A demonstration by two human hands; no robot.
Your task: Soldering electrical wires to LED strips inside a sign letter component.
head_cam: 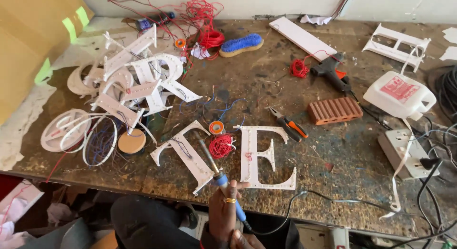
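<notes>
- The soldering iron (220,175) stands at the near edge of the workbench (333,163), its metal tip pointing up and away over the white letter T (188,156), with the blue handle low toward the person.
- It looks light and stiff, a thin rod on a plastic grip. The metal end may well be hot, so the blue handle is the only sound place to take it. The cord (281,218) trailing off to the right could tug at it.
- One hand (223,215), with a gold ring on a finger, is wrapped around the handle, fingers curled closed about it and thumb out to the right. I judge it the left hand, though that is hard to tell from here.
- A second hand (245,240) sits just below at the frame's bottom edge, mostly cut off. I cannot tell how its fingers lie or whether it holds anything.
- Just beyond the tip lie a coil of red wire (221,145) and a small orange spool (216,127). The white letter E (262,158) is to the right, with pliers (288,125) farther off.
</notes>
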